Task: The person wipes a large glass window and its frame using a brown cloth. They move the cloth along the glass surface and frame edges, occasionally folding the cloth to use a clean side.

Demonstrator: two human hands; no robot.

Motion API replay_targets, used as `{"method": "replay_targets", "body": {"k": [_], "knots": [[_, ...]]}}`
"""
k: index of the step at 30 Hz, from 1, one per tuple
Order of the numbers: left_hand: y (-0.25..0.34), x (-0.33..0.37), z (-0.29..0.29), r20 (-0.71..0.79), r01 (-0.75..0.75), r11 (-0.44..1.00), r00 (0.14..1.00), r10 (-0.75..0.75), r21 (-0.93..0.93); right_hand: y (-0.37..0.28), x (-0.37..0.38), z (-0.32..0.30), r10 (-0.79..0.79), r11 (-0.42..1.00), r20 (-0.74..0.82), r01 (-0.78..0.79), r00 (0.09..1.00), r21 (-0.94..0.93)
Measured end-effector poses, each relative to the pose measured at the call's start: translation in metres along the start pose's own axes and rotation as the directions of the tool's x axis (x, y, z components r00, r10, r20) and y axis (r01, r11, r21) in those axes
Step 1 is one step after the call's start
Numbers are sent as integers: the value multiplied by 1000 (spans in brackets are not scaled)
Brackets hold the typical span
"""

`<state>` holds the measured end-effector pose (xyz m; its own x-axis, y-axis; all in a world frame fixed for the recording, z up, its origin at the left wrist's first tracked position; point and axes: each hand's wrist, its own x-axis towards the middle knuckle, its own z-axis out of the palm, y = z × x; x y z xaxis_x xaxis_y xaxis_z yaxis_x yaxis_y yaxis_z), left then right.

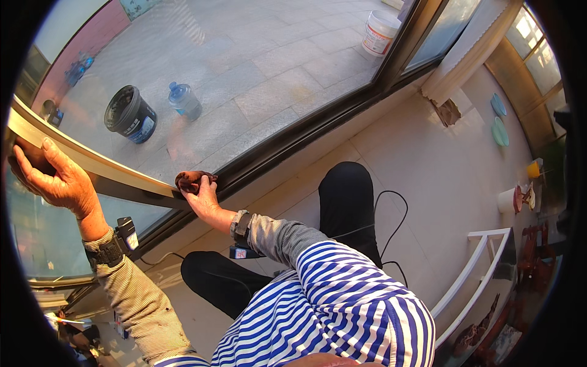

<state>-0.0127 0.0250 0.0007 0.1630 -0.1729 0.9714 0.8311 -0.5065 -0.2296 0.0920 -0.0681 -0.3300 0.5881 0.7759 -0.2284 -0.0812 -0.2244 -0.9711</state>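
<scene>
Cloth (186,178): dark brown, crumpled, bunched at lower end of window frame (116,171). Frame: dark, one long edge sunlit.

A pale floor (403,159) inside, grey paving (263,92) outside

I have large tiles beneath me, their thin seams showing beside my knee. A black cable (407,209) makes a loose loop there. Well off to my right, two slippers (499,131), one blue and one green, lie near each other on the tiles. Outside, ahead of me, a black bucket (136,117) stands near a clear blue bottle (185,103); a white tub (377,35) stands well apart from both, further right.
</scene>
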Motion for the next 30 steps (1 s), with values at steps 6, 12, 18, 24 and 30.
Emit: {"method": "replay_targets", "body": {"k": [6,12,18,24,30], "knots": [[3,4,-1,-24,-15,1000,1000,16,11,-1,8,-27,95,989,-3,-94,996,118],[-27,-7,5,-6,23,1000,1000,-24,-7,-1,0,-33,-13,997,-102,20,995,68],[-42,-7,6,-6,0,999,1000,0,49,-4,6,-11,18,994,-260,11,965,112],[-47,-14,5,7,69,997,998,-69,-25,35,43,-18,74,985,-428,0,901,171],[-68,-22,9,13,111,992,994,-111,-60,71,131,-135,421,794,-596,40,684,607]]}}
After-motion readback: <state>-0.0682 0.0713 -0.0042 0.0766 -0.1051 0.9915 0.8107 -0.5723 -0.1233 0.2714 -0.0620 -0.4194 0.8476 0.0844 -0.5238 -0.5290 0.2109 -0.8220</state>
